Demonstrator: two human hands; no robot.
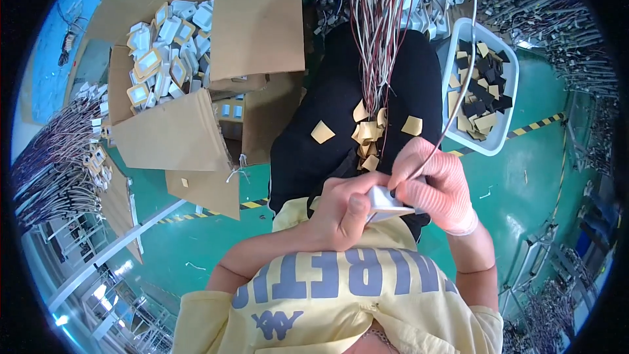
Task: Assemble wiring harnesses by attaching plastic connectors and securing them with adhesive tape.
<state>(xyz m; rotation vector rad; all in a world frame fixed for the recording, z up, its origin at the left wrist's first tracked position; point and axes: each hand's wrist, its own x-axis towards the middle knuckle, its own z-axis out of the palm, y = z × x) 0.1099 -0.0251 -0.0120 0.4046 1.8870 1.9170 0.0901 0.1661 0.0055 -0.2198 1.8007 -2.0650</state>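
My left hand (347, 213) is closed round a small white plastic housing (383, 199) in front of my chest. At the housing's right side, my right hand (432, 187) pinches a grey-brown cable (458, 95) right where it meets the part. That hand looks covered by a thin, pale ribbed glove. Upward from my fingers the cable runs past the top edge. Whether its end sits inside the housing is hidden by my fingertips. On my dark trousers, just beyond my hands, lie several tan paper squares (368, 132), some curled.
At the left, an open cardboard box (164, 141) holds many white housings (171, 49). A white tray (508, 118) of black and tan squares stands at the right. Red and white wires (377, 26) hang over my lap. Cable bundles (56, 151) line both sides above a green floor (180, 242).
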